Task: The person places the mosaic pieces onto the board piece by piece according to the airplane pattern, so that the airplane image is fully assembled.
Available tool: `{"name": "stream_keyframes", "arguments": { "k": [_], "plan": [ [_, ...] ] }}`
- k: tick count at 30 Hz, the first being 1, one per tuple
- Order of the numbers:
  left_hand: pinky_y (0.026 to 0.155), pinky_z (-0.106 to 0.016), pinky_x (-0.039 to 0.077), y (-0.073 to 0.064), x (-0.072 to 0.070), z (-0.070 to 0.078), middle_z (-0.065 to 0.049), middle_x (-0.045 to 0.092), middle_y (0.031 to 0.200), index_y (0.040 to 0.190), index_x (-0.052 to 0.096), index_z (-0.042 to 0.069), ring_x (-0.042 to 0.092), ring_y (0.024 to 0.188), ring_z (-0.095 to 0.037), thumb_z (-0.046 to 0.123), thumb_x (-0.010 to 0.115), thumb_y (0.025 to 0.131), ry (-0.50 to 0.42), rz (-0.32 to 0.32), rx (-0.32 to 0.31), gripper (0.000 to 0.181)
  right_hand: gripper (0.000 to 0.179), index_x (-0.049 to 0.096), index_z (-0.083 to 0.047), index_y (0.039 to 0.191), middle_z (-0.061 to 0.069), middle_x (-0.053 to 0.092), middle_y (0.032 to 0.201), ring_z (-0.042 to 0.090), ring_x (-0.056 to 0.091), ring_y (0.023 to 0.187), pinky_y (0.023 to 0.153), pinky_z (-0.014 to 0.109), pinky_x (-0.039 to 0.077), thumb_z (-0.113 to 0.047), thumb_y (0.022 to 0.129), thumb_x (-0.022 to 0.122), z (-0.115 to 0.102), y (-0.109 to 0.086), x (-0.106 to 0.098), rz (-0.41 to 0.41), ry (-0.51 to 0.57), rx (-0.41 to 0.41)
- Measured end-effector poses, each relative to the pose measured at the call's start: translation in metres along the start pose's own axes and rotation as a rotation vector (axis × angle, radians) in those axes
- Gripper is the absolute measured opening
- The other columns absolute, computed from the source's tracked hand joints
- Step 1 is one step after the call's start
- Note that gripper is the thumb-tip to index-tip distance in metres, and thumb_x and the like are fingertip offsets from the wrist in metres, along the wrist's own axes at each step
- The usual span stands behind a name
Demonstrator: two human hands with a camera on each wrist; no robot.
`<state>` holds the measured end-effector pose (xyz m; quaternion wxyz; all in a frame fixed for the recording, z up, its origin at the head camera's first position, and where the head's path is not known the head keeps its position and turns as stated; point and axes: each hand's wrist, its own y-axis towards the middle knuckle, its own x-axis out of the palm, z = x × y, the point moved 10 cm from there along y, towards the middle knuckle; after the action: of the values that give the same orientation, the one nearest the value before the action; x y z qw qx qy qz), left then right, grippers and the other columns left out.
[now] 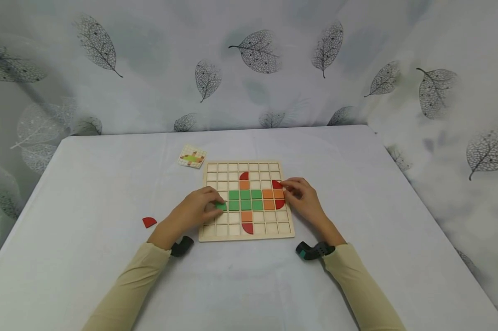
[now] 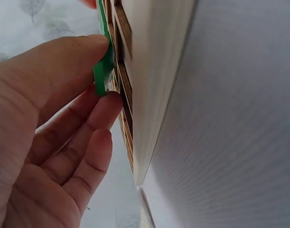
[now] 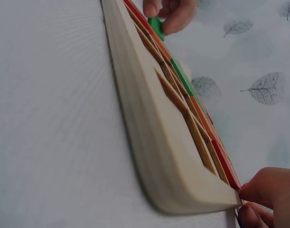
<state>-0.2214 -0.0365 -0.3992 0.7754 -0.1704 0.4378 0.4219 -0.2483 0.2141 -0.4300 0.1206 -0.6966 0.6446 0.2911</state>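
A wooden grid board (image 1: 232, 232) lies on the white-covered table, partly filled with coloured tiles. My left hand (image 1: 192, 209) is over the board's left side, pinching a green square tile (image 2: 102, 71) between thumb and fingers, close over the grid. At the board's right edge, my right hand (image 1: 302, 197) holds the rim with thumb and fingertips, beside a red quarter-circle tile (image 1: 277, 184). Green squares (image 1: 245, 199) fill the middle of the pattern. Orange squares (image 1: 268, 198) sit to their right, with single orange ones above and below. Red quarter-circles (image 1: 247, 228) cap the ends.
A loose red quarter-circle piece (image 1: 149, 222) lies on the table (image 1: 91, 197), left of my left hand. A small pattern card (image 1: 192, 156) is behind the board's far left corner. Leaf-printed cloth (image 1: 149, 69) hangs behind the table.
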Motion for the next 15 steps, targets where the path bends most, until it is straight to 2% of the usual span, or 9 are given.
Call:
{"name": "stream_keyframes", "arguments": {
  "k": [4,8,15],
  "plan": [
    [0.096,-0.042,0.048,0.0021,0.0011,-0.0001,-0.007,0.067,0.106,0.102,0.071,0.004,0.061,0.104,-0.025,0.015,0.075,0.086,0.007,-0.016,-0.005,0.020,0.027,0.067,0.004,0.117,0.019,0.057,0.120,0.026,0.057,0.096,0.078,0.016,0.045,-0.001,0.092,0.062,-0.0004,0.0003,-0.0009,0.006,-0.004,-0.010],
    [0.095,-0.043,0.048,0.0033,0.0029,0.0004,-0.006,0.068,0.103,0.101,0.072,0.004,0.060,0.104,-0.026,0.013,0.073,0.087,0.017,-0.034,0.021,0.017,0.027,0.066,0.005,0.117,0.019,0.057,0.120,0.027,0.057,0.096,0.078,0.016,0.045,-0.001,0.092,0.062,-0.0010,0.0006,-0.0005,0.005,-0.007,-0.020],
    [0.093,-0.043,0.048,0.0021,0.0030,0.0005,-0.006,0.065,0.105,0.102,0.073,0.004,0.059,0.103,-0.026,0.009,0.070,0.089,-0.010,-0.049,0.021,0.014,0.026,0.067,0.004,0.117,0.018,0.057,0.119,0.025,0.057,0.096,0.079,0.015,0.045,-0.001,0.092,0.062,-0.0007,0.0003,-0.0002,0.006,-0.001,-0.016]
  ]
}}
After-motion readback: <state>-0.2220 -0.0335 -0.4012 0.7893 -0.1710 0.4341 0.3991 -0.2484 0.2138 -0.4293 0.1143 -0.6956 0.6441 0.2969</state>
